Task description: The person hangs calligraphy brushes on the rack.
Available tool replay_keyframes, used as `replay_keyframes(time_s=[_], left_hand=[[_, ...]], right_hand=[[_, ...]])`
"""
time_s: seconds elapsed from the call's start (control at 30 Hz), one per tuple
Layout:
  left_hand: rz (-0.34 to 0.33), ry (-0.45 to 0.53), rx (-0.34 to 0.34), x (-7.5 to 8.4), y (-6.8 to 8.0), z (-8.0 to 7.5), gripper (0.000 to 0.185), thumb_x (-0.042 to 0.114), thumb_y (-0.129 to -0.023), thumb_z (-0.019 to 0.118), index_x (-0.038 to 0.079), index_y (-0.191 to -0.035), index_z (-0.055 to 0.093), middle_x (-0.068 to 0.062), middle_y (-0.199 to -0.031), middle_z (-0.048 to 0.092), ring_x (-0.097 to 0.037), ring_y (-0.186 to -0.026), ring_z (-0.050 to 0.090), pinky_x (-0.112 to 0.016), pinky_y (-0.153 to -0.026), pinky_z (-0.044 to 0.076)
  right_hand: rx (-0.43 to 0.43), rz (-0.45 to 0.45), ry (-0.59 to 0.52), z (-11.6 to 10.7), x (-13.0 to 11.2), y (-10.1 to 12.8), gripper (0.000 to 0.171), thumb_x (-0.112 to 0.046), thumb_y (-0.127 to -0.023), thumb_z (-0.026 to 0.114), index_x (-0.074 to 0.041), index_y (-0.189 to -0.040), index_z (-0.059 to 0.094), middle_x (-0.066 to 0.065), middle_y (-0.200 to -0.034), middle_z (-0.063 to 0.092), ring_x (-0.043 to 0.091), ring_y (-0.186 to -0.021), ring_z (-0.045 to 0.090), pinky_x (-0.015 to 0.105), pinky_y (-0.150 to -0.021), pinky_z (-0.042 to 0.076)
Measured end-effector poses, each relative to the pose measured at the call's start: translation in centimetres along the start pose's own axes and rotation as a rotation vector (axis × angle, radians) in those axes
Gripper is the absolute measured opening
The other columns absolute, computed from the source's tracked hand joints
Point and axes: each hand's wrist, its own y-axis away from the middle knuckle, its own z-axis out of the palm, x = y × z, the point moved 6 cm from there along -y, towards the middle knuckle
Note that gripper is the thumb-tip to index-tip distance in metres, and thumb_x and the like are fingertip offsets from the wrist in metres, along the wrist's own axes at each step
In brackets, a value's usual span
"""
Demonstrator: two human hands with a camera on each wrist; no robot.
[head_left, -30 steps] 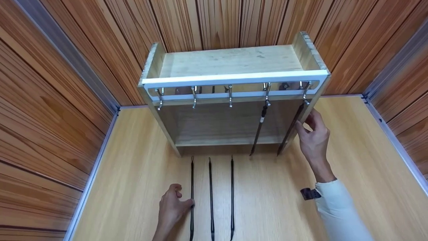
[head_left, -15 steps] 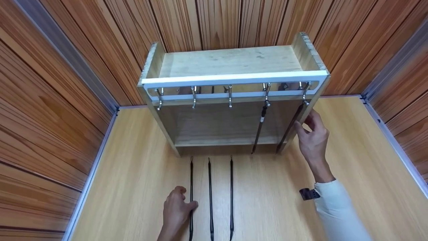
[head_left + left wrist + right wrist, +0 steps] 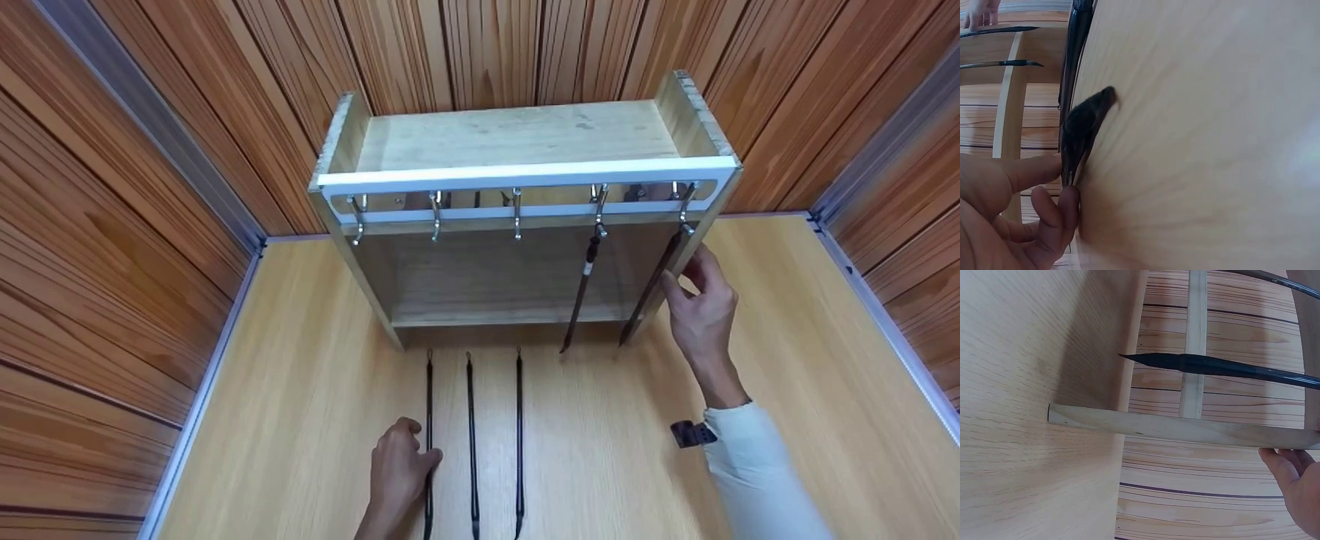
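Observation:
On the tabletop, the leftmost of three dark writing brushes [image 3: 430, 394] lies with its hanging loop toward the wooden shelf [image 3: 517, 139]. My left hand [image 3: 396, 465] holds this brush, thumb across its shaft and fingers at its left side. Its black bristle tip [image 3: 1086, 121] points toward the camera in the left wrist view. My right hand [image 3: 701, 315] grips the front edge of the shelf's right side panel [image 3: 1157, 427], the fingers on its outer face. Two brushes hang from the white rack's hooks: one [image 3: 577, 300] on the fourth hook, another [image 3: 649, 292] on the rightmost.
Parallel to the held brush lie a middle brush [image 3: 472, 442] and a right one [image 3: 520, 442]. Three metal hooks, including the leftmost hook [image 3: 358, 223], carry nothing. Wood-patterned walls [image 3: 112, 300] close in the table at the back and both sides.
My left hand has shifted slightly right, its thumb now farther across the leftmost brush. The brush on the fourth hook sways a little. My right hand stays at the panel.

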Motion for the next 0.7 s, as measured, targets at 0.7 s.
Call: replay_keyframes(time_s=[0.7], left_hand=[[0.016,-0.013,-0.041,0.10,0.05,0.29,0.025,-0.011,-0.075,0.065,-0.008,-0.100,0.065,-0.002,-0.064,0.057,-0.014,-0.051,0.053,-0.026,-0.045,0.041]], right_hand=[[0.018,-0.037,-0.009,-0.09,0.26,-0.01,0.046,0.007,-0.093,0.063,0.000,-0.138,0.057,0.014,-0.122,0.067,0.017,-0.107,0.065,0.024,-0.084,0.052]])
